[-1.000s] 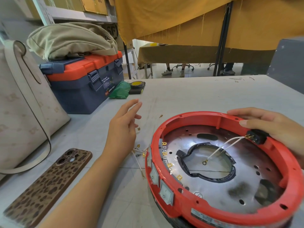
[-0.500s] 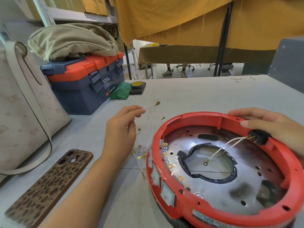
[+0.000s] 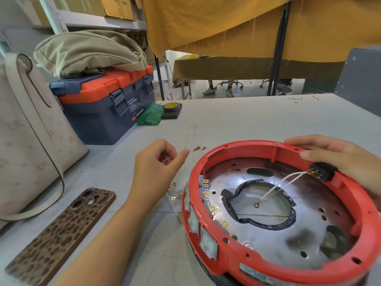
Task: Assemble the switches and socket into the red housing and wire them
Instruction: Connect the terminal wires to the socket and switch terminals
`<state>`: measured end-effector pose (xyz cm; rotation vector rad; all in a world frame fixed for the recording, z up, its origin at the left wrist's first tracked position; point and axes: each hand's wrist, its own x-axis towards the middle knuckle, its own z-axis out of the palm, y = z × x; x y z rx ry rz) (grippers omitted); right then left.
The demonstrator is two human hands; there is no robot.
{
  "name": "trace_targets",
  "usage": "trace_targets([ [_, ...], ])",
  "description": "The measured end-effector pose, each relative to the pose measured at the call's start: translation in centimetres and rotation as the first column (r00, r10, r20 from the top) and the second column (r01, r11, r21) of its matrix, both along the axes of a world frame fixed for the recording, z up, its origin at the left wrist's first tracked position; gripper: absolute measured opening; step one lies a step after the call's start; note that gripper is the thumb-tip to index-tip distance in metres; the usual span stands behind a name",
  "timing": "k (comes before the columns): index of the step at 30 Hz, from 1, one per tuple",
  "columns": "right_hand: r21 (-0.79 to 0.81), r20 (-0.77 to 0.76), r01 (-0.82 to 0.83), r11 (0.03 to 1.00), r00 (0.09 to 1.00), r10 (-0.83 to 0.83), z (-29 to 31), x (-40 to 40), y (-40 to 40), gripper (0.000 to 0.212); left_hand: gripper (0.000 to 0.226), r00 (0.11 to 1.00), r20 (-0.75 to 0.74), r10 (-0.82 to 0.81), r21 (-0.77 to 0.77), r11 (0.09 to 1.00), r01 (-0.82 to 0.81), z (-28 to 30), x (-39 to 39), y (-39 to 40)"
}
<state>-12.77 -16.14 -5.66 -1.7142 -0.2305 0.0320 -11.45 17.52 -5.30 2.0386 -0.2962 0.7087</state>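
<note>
brass-tipped wire (image 3: 191, 150) now lower in left hand (image 3: 158, 168).

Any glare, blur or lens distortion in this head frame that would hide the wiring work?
Head view: a bright glare patch sits on the metal plate inside the red housing; the wire pinched by the left hand is faint, its brass terminal small but visible; wide-angle bending curves the toolbox and frame edges; the right hand is sharp.
</note>
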Motion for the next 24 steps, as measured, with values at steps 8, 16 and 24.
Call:
trace_targets([
  [8, 0.016, -0.005, 0.003, 1.0, 1.0, -0.003, 0.29, -0.32, 0.35, 0.051, 0.006, 0.937, -0.251, -0.244, -0.403, 0.906, 0.128, 0.32, 0.43, 0.4],
  [16, 0.031, -0.011, 0.009, 0.999, 1.0, -0.009, 0.65, -0.65, 0.66, 0.042, 0.021, 0.842, -0.307, -0.443, -0.543, 0.808, 0.228, 0.54, 0.37, 0.51],
  [24, 0.026, 0.01, 0.013, 1.0, 1.0, -0.014, 0.52, -0.51, 0.63, 0.045, 0.016, 0.705, -0.301, -0.643, -0.69, 0.656, 0.304, 0.78, 0.29, 0.93],
])
